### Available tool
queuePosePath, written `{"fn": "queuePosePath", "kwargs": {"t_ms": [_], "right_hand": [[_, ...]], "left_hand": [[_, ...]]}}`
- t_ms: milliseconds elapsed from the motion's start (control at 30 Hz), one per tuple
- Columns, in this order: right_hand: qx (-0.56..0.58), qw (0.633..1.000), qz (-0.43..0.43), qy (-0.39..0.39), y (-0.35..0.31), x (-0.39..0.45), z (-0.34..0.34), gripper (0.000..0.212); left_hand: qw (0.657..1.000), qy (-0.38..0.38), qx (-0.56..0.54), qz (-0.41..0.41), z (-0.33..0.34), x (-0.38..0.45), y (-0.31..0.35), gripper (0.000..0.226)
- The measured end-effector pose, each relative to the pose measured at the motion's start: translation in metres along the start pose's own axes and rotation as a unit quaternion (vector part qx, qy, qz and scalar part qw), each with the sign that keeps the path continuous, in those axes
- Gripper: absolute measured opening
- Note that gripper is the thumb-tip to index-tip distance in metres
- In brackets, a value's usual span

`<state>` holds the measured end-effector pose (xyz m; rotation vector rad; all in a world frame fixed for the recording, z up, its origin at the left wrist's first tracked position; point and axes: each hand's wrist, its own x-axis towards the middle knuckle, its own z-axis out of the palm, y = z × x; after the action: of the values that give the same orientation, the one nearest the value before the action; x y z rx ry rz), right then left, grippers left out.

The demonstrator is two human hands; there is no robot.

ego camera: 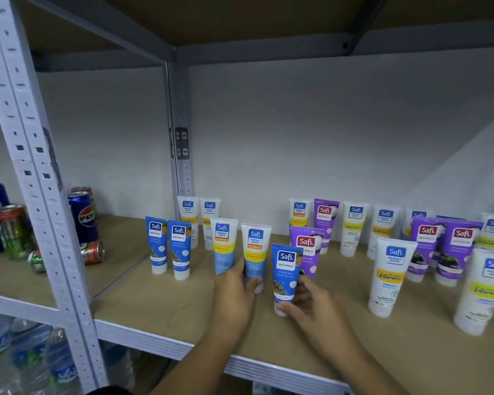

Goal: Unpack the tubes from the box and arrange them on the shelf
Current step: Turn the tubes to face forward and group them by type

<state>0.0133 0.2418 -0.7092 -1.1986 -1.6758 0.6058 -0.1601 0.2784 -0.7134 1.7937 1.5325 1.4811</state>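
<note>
Leftmost, we see soda cans (82,216) beside the shelf (166,306); the left hand (234,295) grips a white-and-blue tube (254,253) (standing cap-down); the right hand (311,305) pinches a blue tube (285,273); more tubes stand rightward.

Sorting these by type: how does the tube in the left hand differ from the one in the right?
The left hand grips a white, yellow and light-blue Perfect White tube; the right hand holds a dark-blue Naturals tube. The dark-blue one stands nearer the shelf edge. Both are upright, cap down, Safi-branded.
</note>
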Motion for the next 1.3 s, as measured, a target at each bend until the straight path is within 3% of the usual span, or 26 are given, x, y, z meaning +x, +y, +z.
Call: {"fn": "queuePosePath", "kwargs": {"t_ms": [1167, 1300], "right_hand": [[-0.001, 1.0, 0.015, 0.0, 0.001, -0.005, 0.002, 0.046], [-0.006, 1.0, 0.019, -0.004, -0.003, -0.006, 0.003, 0.044]], "left_hand": [[0.999, 0.046, 0.02, -0.011, -0.008, -0.015, -0.005, 0.026], [0.999, -0.003, 0.042, 0.034, -0.032, -0.032, -0.005, 0.027]]}}
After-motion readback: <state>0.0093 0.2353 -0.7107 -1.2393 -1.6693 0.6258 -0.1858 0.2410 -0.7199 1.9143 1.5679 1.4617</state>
